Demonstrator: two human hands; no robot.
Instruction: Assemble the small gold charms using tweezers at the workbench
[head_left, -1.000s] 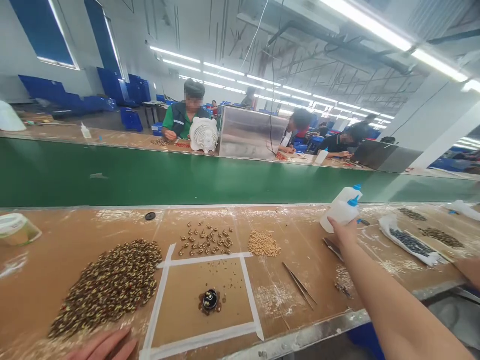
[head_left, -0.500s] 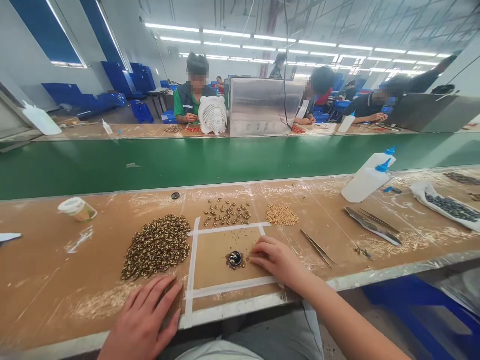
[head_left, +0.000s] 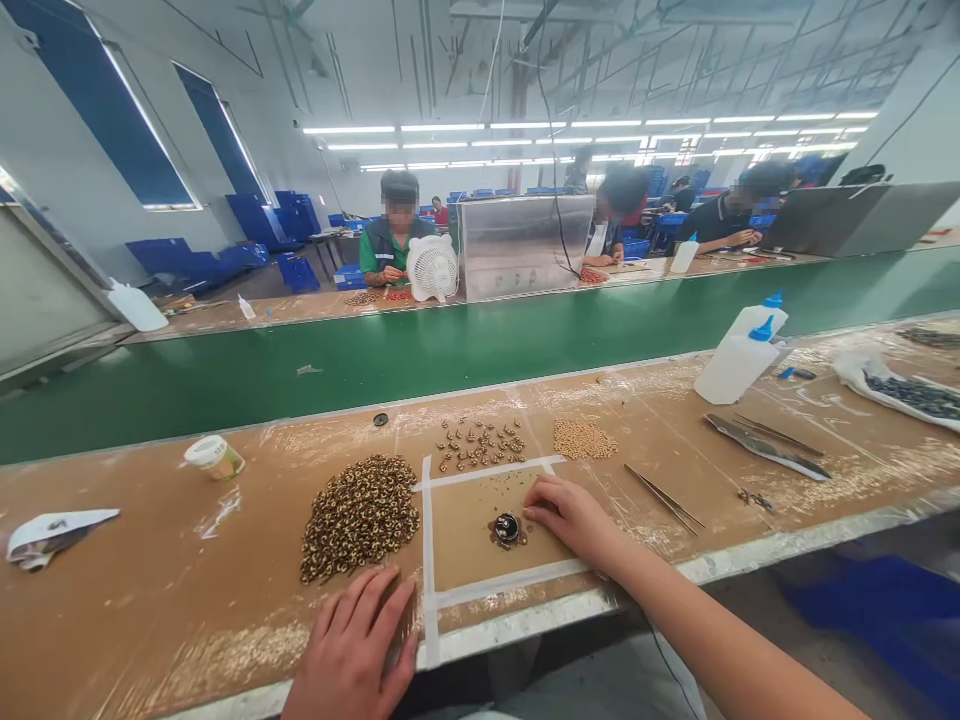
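My left hand [head_left: 360, 635] rests on the brown tabletop with its fingers stretched out, just in front of a heap of small dark-and-gold pieces [head_left: 360, 520]. My right hand [head_left: 570, 515] lies inside a white-taped frame [head_left: 428, 530], fingers bent and drawn together. Whatever its fingertips hold, if anything, is hidden. Close to those fingertips sits a small round black cap [head_left: 507, 528] with something shiny in it and a dark stain around it. Behind the frame, several small gold-brown pieces [head_left: 480, 446] lie spread out beside a pile of tan beads [head_left: 585, 438].
Tweezers [head_left: 664, 498] lie right of my right hand. Farther right are white squeeze bottles [head_left: 739, 360] with blue tips and a bag of dark pieces [head_left: 911, 390]. A paper cup [head_left: 214, 457] stands at left. Beyond the green belt [head_left: 360, 355], people work behind a fan [head_left: 433, 268].
The view has swung left and up, so the table's things sit farther right in the picture. Both hands keep about the same places on the table.
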